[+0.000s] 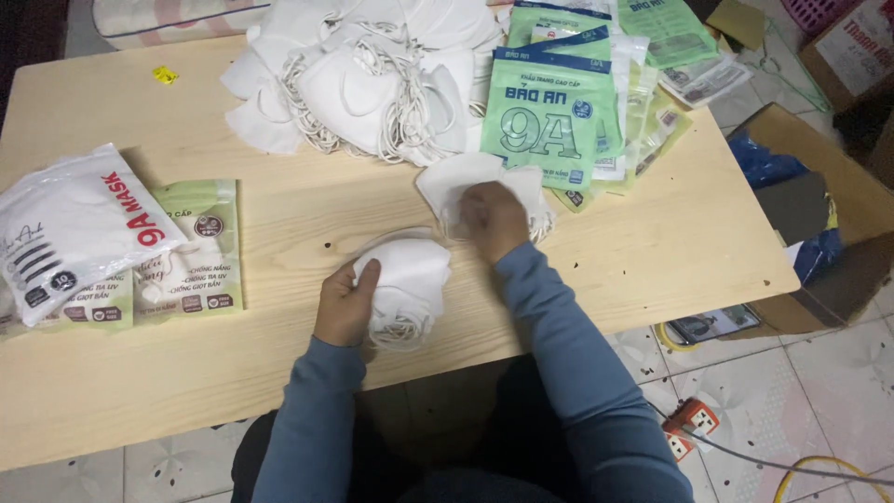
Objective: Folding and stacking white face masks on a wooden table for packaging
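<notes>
Home packing spot, mask pile (358,79), pouches (549,112), wood table (279,196), tile floor (792,373)

Two hands are showing: the left hand (345,303) and the right hand (492,219). One wooden worktop (279,200) is carrying everything. White face masks are lying in three gatherings: one big loose heap (358,79) at twelve o'clock, too tangled to count, one small stack (405,284) at six o'clock, and one small bunch (456,182) just past centre. Filled packets (102,242) are sitting at nine o'clock, at least three. Empty green-and-white pouches (559,112) are fanning out at one o'clock, too overlapped for counting. One yellow scrap (165,74) is lying at eleven o'clock.
</notes>
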